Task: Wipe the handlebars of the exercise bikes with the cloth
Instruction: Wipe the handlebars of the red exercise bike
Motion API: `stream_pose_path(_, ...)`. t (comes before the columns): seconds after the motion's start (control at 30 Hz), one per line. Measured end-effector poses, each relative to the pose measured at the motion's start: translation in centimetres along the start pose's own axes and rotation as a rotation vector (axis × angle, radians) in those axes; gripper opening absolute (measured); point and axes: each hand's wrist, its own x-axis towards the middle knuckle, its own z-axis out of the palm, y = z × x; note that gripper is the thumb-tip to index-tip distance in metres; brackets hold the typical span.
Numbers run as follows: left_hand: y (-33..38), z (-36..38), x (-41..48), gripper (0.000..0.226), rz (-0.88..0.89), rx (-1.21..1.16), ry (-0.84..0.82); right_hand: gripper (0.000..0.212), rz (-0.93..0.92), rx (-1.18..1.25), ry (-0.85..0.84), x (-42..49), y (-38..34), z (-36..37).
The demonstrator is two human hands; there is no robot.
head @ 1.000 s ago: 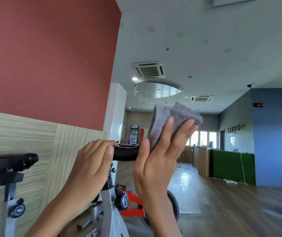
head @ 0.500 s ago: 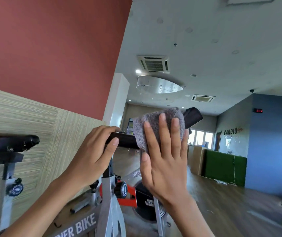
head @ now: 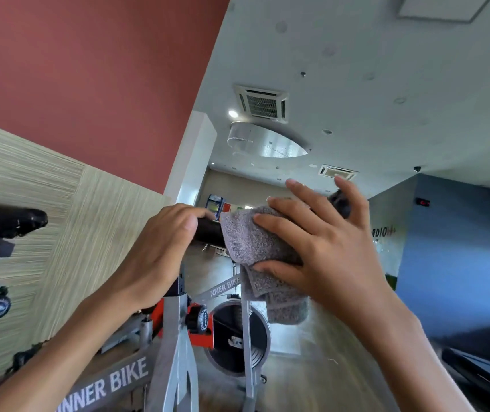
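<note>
We take the black handlebar (head: 208, 233) as our marker. Our left hand (head: 160, 254) is on its left part, fingers curled over the top of the bar and closed round it. A short bare stretch of bar shows just to the right of that hand.

Right beside this stretch, the grey cloth (head: 246, 242) is draped over the handlebar. Its upper fold lies on the bar and its loose end hangs down below it. Our right hand (head: 330, 251) holds the cloth there. The thumb (head: 270, 267) presses up from beneath the bar and the index finger lies across the cloth on top, so the cloth is pinched against the bar between them. The other fingers are straight and spread, lifted off the cloth. Past them, the rounded right end of the handlebar shows.

Below the handlebar stands the grey bike frame (head: 113, 382), with white lettering of which we read "NNER BIKE". A black knob (head: 197, 319) on a red bracket sits under the bar, and the round flywheel (head: 232, 340) is under the hanging cloth.

Well to the left of the handlebar, a black padded part of a neighbouring bike (head: 3, 224) sits on its own post; we cannot tell what part it is. Above and to the left of the bar rises a red wall (head: 89, 84), and high above the bar there is a ceiling vent (head: 263, 104).
</note>
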Motion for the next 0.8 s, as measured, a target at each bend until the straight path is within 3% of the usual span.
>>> stream_pose_path(0.1, 0.9, -0.2, 0.2, 0.072, -0.061, -0.017, -0.020, 0.053, 0.034, 0.031, -0.004, 1.1, -2.2, 0.7)
stream_pose_path(0.23, 1.5, 0.3, 0.2, 0.056, -0.064, 0.089, 0.039, 0.063, 0.031, 0.049, -0.066, 0.8, -2.6, 0.4)
stream_pose_path(0.37, 2.0, 0.7, -0.2, 0.076, -0.102, 0.104, 0.042, 0.063, 0.138, 0.055, -0.069, -0.6, -0.2, -1.4)
stream_pose_path(0.53, 4.4, 3.6, -1.5, 0.047, 0.243, 0.455, 0.265, 0.043, 0.313, 0.053, -0.077, -0.6, 3.2, -2.4)
stream_pose_path(0.63, 5.6, 5.8, -1.2, 0.040, 0.123, 0.329, 0.355, 0.037, 0.396, 0.250, -0.004, -0.5, 2.4, -1.5)
stream_pose_path(0.7, 6.5, 7.5, -0.9, 0.040, 0.082, 0.422, 0.403, 0.037, 0.446, 0.339, 0.047, -0.4, 1.9, -1.0)
stream_pose_path(0.8, 5.5, 8.6, -0.6, 0.047, 0.157, 0.558, 0.400, 0.038, 0.451, 0.399, 0.062, -0.4, 2.0, -1.0)
